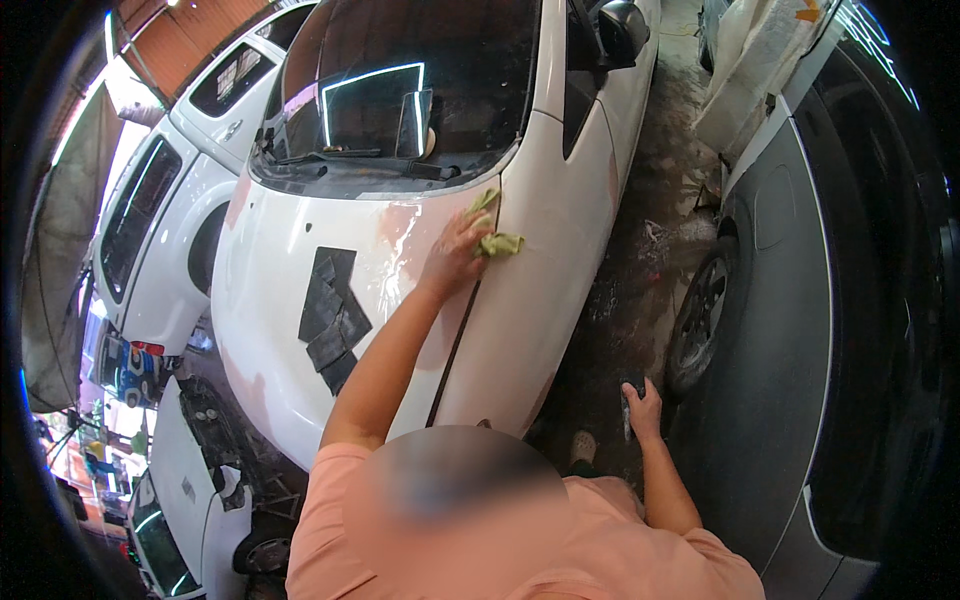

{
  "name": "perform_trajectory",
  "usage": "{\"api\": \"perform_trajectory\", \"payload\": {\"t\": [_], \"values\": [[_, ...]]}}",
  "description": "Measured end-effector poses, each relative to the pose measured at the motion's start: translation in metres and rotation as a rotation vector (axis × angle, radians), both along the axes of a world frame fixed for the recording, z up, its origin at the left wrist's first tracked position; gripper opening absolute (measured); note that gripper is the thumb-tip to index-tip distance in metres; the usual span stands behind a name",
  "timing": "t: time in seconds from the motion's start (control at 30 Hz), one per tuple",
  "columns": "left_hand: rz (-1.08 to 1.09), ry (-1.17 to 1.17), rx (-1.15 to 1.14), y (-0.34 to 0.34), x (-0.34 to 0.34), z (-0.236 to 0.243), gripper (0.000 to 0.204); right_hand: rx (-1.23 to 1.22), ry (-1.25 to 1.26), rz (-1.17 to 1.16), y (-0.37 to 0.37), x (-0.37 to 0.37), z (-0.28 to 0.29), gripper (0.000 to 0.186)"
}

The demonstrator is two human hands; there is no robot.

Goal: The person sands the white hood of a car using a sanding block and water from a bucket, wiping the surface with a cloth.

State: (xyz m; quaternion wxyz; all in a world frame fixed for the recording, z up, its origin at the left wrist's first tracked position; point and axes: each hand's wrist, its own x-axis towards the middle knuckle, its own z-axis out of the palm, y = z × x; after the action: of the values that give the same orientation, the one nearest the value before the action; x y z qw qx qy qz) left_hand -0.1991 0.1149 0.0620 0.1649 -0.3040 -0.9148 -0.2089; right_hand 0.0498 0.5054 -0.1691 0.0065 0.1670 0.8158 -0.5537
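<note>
My left hand [455,258] is stretched forward over a white car [270,235]. It presses a crumpled yellow-green cloth [500,244] onto the rear corner of the hood, beside the seam with the fender. Pinkish patches show through the white paint around it. Down at my right side, between two cars, my right hand [647,412] is closed around a small dark block-like thing [631,392] whose exact kind I cannot make out. Several dark grey sheets [335,315] lie overlapping on the hood, left of my left forearm.
A dark grey car [760,330] stands close on my right, across a narrow strip of wet-looking floor [625,300]. Two more white vehicles are on the left: a tall one [165,235] and one [190,480] with exposed dark parts. The white car's side mirror [622,32] juts out ahead.
</note>
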Motion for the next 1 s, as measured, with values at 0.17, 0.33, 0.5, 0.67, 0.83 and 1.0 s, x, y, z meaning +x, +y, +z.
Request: {"api": "perform_trajectory", "payload": {"t": [0.17, 0.33, 0.5, 0.67, 0.83, 1.0], "values": [[-0.003, 0.009, -0.016, -0.054, 0.108, -0.026, 0.055, 0.025, -0.026, 0.015, -0.024, 0.029, 0.006, 0.070], [0.070, -0.007, -0.017, -0.101, 0.219, -0.056, 0.054, 0.097, 0.014, 0.052, -0.064, 0.066, 0.008, 0.074], [0.229, 0.006, 0.063, -0.150, 0.331, -0.085, 0.053, 0.014, 0.045, 0.141, -0.115, 0.109, 0.039, 0.081], [0.513, 0.109, 0.132, -0.201, 0.392, -0.115, 0.056, -0.041, 0.146, 0.192, -0.144, 0.145, 0.052, 0.063], [1.035, 0.333, 0.375, -0.213, 0.384, -0.128, 0.070, -0.031, 0.106, 0.184, -0.147, 0.172, 0.050, 0.056], [1.180, -0.026, 0.425, -0.210, 0.392, -0.107, 0.094, 0.044, 0.035, 0.211, -0.151, 0.192, 0.072, 0.063]]}}
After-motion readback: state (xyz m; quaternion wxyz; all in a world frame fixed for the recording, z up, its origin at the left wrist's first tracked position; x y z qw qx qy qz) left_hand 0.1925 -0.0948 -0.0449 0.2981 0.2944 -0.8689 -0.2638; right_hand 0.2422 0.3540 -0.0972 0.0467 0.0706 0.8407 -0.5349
